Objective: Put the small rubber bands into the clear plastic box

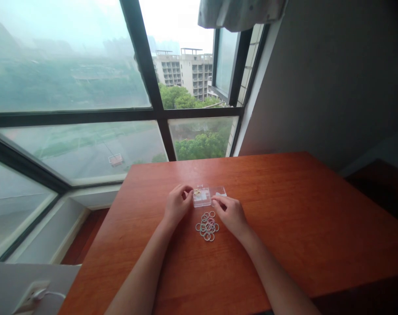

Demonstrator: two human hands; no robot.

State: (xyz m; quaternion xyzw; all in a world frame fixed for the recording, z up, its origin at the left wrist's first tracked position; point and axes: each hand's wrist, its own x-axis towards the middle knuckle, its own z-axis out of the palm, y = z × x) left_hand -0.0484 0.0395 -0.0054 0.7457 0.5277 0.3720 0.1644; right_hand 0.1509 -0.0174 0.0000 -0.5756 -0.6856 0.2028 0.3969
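Note:
A small clear plastic box (202, 200) lies on the table with its lid (221, 191) folded open to the right. Inside its back left corner sits a yellowish ring (197, 192). My left hand (179, 202) is closed, its fingertips meeting at the box's left edge, close to that ring; whether they grip either one is unclear. On the other side, my right hand (231, 213) is pinched at the front of the lid, and what lies between its fingertips is too small to make out. Just in front of the box is a loose pile of pale green, white and pink hair ties (207, 226).
The reddish-brown wooden table (284, 218) reaches to the window wall. Dark-framed windows (159, 113) stand behind and to the left, with one pane swung outward. A grey wall rises at the right. At lower left a plug (39, 294) sits in a wall socket.

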